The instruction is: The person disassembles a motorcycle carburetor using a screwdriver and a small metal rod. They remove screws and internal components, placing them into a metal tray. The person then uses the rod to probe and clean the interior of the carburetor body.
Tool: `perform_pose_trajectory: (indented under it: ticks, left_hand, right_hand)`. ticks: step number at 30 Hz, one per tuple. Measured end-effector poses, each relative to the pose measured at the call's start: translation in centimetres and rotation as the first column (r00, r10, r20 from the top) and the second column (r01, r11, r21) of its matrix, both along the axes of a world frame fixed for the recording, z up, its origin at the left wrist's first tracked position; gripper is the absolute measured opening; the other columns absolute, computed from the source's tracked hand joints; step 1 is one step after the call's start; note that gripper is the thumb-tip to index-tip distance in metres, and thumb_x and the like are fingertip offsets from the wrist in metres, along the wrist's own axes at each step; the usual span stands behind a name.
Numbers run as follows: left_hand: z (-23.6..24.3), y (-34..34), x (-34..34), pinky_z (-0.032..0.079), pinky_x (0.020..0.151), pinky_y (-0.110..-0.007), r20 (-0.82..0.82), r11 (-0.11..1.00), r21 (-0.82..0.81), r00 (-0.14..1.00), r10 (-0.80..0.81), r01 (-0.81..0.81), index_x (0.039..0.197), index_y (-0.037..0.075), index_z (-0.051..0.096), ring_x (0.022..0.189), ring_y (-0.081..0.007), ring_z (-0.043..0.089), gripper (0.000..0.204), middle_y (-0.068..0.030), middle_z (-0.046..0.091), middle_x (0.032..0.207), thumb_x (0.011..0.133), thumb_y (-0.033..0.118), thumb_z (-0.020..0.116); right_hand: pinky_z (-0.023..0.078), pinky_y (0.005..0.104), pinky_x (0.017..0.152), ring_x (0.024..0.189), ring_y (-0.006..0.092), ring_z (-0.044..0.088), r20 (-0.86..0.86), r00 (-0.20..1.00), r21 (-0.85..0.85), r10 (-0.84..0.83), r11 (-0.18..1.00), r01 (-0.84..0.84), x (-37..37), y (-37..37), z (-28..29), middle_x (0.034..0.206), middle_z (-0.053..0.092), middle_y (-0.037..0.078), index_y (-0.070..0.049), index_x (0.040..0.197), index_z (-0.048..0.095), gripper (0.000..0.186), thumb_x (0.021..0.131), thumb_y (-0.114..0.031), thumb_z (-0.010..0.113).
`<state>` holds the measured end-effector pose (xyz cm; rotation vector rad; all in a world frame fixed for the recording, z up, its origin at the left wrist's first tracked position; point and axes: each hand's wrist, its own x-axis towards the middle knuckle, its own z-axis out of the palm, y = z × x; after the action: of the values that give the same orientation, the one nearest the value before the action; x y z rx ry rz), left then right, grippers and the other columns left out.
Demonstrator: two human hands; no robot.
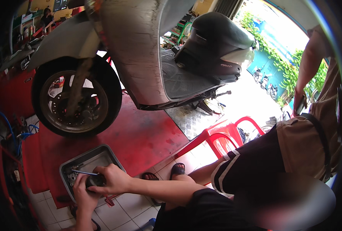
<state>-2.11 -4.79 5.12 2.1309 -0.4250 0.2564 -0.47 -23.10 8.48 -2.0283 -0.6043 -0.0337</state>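
My left hand [84, 193] and my right hand [115, 179] are close together over the near side of a grey tray [113, 154]. Between them is a dark rounded part [94, 181], gripped from both sides and partly hidden by the fingers. A thin metal rod [84, 172] crosses just above it, one end reaching left over the tray and the other meeting my right fingers; what kind of tool it is cannot be made out. Small metal parts [71, 178] lie in the tray's left side.
A scooter [132, 57] stands on a red lift platform [148, 131], its front wheel [76, 98] just beyond the tray. A red plastic chair [213, 134] is to the right. Another person [305, 134] stands at the right side. Blue hoses [22, 135] hang at the left.
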Motion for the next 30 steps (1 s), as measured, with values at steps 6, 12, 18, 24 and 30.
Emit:
perform_pose_trajectory:
  ticks: [6, 12, 18, 24, 30]
  left_hand:
    - [-1.2, 1.3, 0.4, 0.051, 0.097, -0.047, -0.377, 0.770, -0.637, 0.882, -0.282, -0.027, 0.134, 0.006, 0.054, 0.122, -0.0298, 0.056, 0.064, -0.0080, 0.055, 0.133, 0.076, 0.016, 0.079]
    - [1.5, 0.3, -0.7, 0.051, 0.098, -0.054, -0.368, 0.174, -0.911, 0.544, -0.754, -0.374, 0.139, 0.013, 0.052, 0.126, -0.0284, 0.054, 0.054, -0.0083, 0.056, 0.138, 0.097, 0.047, 0.053]
    - [-1.2, -0.4, -0.2, 0.051, 0.098, -0.048, -0.355, -0.051, -0.835, 0.606, -0.712, -0.548, 0.133, 0.004, 0.055, 0.115, -0.0324, 0.062, 0.066, -0.0160, 0.063, 0.128, 0.099, 0.060, 0.045]
    - [-5.3, 1.0, 0.6, 0.055, 0.088, -0.045, -0.554, -0.049, -0.667, 0.540, -0.634, -0.743, 0.108, 0.006, 0.066, 0.096, -0.0292, 0.067, 0.066, -0.0141, 0.069, 0.104, 0.091, 0.069, 0.053]
    - [-2.8, 1.2, 0.3, 0.057, 0.076, -0.037, -0.645, -0.089, -0.610, 0.559, -0.521, -0.787, 0.096, 0.003, 0.064, 0.085, -0.0260, 0.066, 0.065, -0.0114, 0.065, 0.090, 0.092, 0.067, 0.055]
  right_hand:
    - [0.055, 0.0390, 0.062, 0.067, 0.0340, 0.070, 0.064, 0.985, 0.068, -0.158, 0.986, 0.153, 0.5, 0.1, 0.1, 0.073, 0.067, 0.020, 0.007, 0.100, 0.065, 0.055, 0.077, -0.041, 0.081]
    - [0.056, 0.0403, 0.063, 0.070, 0.0361, 0.070, 0.194, 0.969, 0.124, -0.153, 0.984, 0.130, 0.4, -0.4, -0.2, 0.081, 0.068, 0.019, 0.004, 0.111, 0.063, 0.060, 0.076, -0.041, 0.081]
    - [0.056, 0.0450, 0.063, 0.073, 0.0393, 0.069, 0.202, 0.979, -0.148, 0.026, 0.989, 0.004, -0.5, 1.4, -0.8, 0.088, 0.069, 0.019, 0.000, 0.118, 0.061, 0.061, 0.075, -0.039, 0.080]
    - [0.052, 0.0274, 0.057, 0.063, 0.0129, 0.065, -0.111, 0.993, -0.059, -0.038, 0.998, 0.032, -0.8, 1.2, 2.3, 0.075, 0.066, 0.012, -0.002, 0.108, 0.063, 0.053, 0.074, -0.034, 0.088]
    - [0.040, 0.0293, 0.052, 0.052, 0.0134, 0.048, 0.385, 0.914, 0.205, -0.123, 0.978, 0.045, 1.9, -0.6, 2.7, 0.061, 0.055, 0.006, 0.001, 0.077, 0.062, 0.041, 0.103, -0.021, 0.040]
